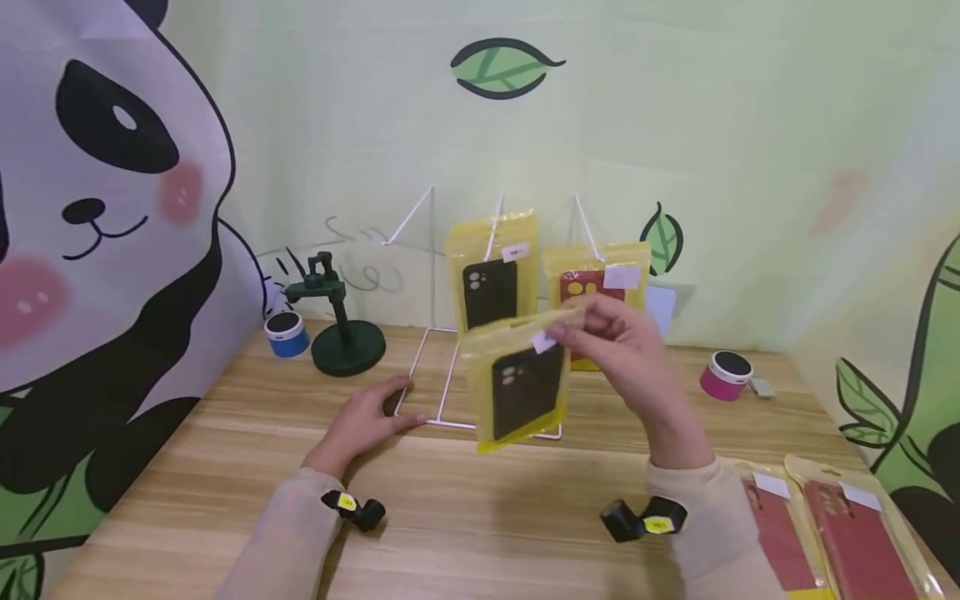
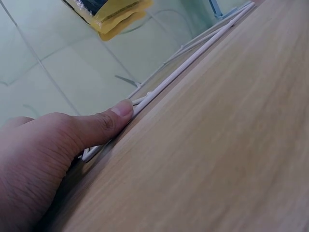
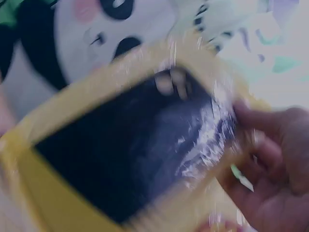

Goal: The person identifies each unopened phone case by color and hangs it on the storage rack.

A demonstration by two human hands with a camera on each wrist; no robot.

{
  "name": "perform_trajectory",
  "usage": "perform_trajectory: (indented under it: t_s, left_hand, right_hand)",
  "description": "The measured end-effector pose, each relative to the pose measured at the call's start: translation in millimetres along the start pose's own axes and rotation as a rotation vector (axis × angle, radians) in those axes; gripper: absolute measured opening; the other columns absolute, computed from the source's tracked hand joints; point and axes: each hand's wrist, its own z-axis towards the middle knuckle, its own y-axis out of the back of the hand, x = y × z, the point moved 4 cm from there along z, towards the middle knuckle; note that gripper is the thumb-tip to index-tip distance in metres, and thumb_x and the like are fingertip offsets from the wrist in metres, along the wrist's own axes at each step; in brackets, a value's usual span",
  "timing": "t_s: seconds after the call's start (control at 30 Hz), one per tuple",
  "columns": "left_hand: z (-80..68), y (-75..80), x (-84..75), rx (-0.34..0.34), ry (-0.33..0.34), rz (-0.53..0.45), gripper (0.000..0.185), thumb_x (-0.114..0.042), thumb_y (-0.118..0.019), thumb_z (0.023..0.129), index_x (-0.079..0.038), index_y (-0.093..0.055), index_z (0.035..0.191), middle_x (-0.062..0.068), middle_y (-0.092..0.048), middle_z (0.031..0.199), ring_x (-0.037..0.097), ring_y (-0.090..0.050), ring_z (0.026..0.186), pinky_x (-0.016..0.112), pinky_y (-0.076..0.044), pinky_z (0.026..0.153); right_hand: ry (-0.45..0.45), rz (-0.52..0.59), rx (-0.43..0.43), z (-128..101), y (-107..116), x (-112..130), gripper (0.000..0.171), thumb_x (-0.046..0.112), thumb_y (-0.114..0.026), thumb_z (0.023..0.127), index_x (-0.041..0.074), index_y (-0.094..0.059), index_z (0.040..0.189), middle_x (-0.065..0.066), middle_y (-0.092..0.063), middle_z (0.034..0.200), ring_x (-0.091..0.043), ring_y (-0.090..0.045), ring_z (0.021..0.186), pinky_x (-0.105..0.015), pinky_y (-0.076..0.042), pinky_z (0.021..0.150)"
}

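On pkt (image 1: 528, 387) in R hand (image 1: 637, 358): illeg. label (image 1: 543, 342)

On the table (image 1: 450, 517), a rack (image 1: 452, 425) stands right of a holder (image 1: 347, 343), left of a speaker (image 1: 726, 375).

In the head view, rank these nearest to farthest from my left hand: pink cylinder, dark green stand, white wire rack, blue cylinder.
1. White wire rack: touching your left hand.
2. Dark green stand: behind that hand.
3. Blue cylinder: left of the stand.
4. Pink cylinder: far over on the right.
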Motion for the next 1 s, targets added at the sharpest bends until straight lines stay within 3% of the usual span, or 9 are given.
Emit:
perform_trajectory:
  t_s: [0.07, 0.13, 0.2, 0.23, 0.33, 0.53, 0.8, 1.0]
  left_hand:
    - [-0.5, 2.7, 1.0, -0.014, -0.002, 0.002, 0.077, -0.058, -0.075, 0.083, -0.016, -0.056, 0.145, 0.008, -0.050, 0.151, 0.031, -0.044, 0.140, 0.054, -0.033, 0.115]
    - [-0.6, 2.9, 1.4, -0.015, -0.004, 0.006, 0.077, -0.059, -0.075, 0.083, -0.017, -0.056, 0.144, 0.008, -0.050, 0.151, 0.032, -0.044, 0.140, 0.054, -0.034, 0.115]
    - [0.1, 1.9, 1.3, -0.008, -0.002, 0.005, 0.077, -0.060, -0.074, 0.083, -0.018, -0.056, 0.145, 0.007, -0.050, 0.151, 0.032, -0.044, 0.140, 0.054, -0.034, 0.115]
    - [0.8, -1.2, -0.1, 0.000, 0.000, 0.002, 0.077, -0.061, -0.074, 0.083, -0.018, -0.056, 0.145, 0.006, -0.050, 0.152, 0.031, -0.044, 0.141, 0.054, -0.034, 0.115]
    - [2.5, -8.2, -3.2, 0.023, -0.002, -0.005, 0.077, -0.061, -0.073, 0.084, -0.019, -0.055, 0.146, 0.005, -0.049, 0.152, 0.030, -0.043, 0.141, 0.052, -0.033, 0.115]
    - [3.5, -4.3, -3.9, -0.001, 0.001, -0.017, 0.075, -0.058, -0.076, 0.083, -0.019, -0.057, 0.144, 0.005, -0.050, 0.151, 0.029, -0.044, 0.141, 0.052, -0.033, 0.116]
    - [1.1, 1.2, -1.7, 0.009, 0.023, 0.000, 0.077, -0.060, -0.074, 0.083, -0.019, -0.055, 0.146, 0.006, -0.048, 0.153, 0.031, -0.042, 0.142, 0.055, -0.032, 0.115]
    - [-0.6, 1.4, -0.4, 0.006, 0.035, 0.003, 0.077, -0.060, -0.074, 0.083, -0.019, -0.056, 0.145, 0.006, -0.048, 0.153, 0.030, -0.042, 0.142, 0.054, -0.033, 0.115]
  right_hand:
    - [0.047, -0.029, -0.096, 19, -12, 4, 0.015, 0.016, -0.071, 0.095, 0.004, -0.070, 0.104, -0.007, -0.076, 0.093, -0.017, -0.063, 0.065, -0.022, -0.053, 0.057]
    - [0.081, -0.058, -0.205, 34, -22, 4, 0.019, 0.022, -0.072, 0.095, 0.003, -0.069, 0.097, -0.003, -0.068, 0.073, -0.014, -0.046, 0.050, -0.021, -0.035, 0.043]
    - [0.105, -0.070, -0.287, 47, -30, 0, 0.023, 0.024, -0.072, 0.095, 0.002, -0.068, 0.091, 0.001, -0.053, 0.059, -0.014, -0.029, 0.046, -0.027, -0.019, 0.041]
    - [0.106, -0.069, -0.320, 50, -31, -3, 0.025, 0.024, -0.073, 0.095, 0.001, -0.067, 0.089, 0.003, -0.046, 0.056, -0.014, -0.027, 0.046, -0.028, -0.017, 0.042]
    - [0.110, -0.101, -0.386, 55, -33, -12, 0.028, 0.024, -0.074, 0.094, -0.001, -0.064, 0.083, 0.003, -0.034, 0.053, -0.013, -0.024, 0.045, -0.027, -0.014, 0.042]
    - [0.110, -0.226, -0.488, 63, -32, -25, 0.031, 0.031, -0.075, 0.092, 0.002, -0.071, 0.085, -0.003, -0.051, 0.056, -0.012, -0.036, 0.049, -0.024, -0.022, 0.044]
    - [0.078, -0.252, -0.505, 69, -35, -36, 0.028, 0.033, -0.074, 0.093, 0.005, -0.075, 0.092, 0.002, -0.041, 0.052, -0.013, -0.031, 0.046, -0.026, -0.019, 0.042]
    - [0.049, -0.261, -0.498, 69, -33, -43, 0.031, 0.036, -0.074, 0.093, 0.006, -0.071, 0.087, 0.001, -0.038, 0.053, -0.012, -0.030, 0.045, -0.026, -0.019, 0.041]
